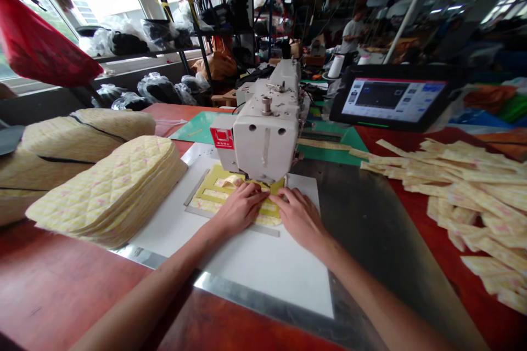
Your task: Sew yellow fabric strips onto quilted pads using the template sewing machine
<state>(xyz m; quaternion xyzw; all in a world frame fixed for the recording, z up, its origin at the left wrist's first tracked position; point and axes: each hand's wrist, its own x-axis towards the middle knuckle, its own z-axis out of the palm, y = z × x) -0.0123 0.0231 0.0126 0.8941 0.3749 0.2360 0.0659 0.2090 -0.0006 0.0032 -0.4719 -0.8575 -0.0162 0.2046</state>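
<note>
A: Where are the hands?

B: The left hand point(241, 209) and right hand point(298, 216) lie flat, fingers pressing down side by side, not pinching, on a quilted fabric piece point(209, 205).

A: Where's that piece?

B: Inside a yellow frame point(203, 189) on a white board point(247, 269), right under the sewing machine point(263, 140).

A: What's nearby?

B: A stack of quilted pieces point(107, 189) on the left, loose strips point(465, 192) on the right.

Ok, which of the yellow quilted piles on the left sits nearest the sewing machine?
The flat stack of cut quilted pieces, with its layered edges showing. The rounded bundles with dark seams behind it lie farther from the sewing machine.
</note>
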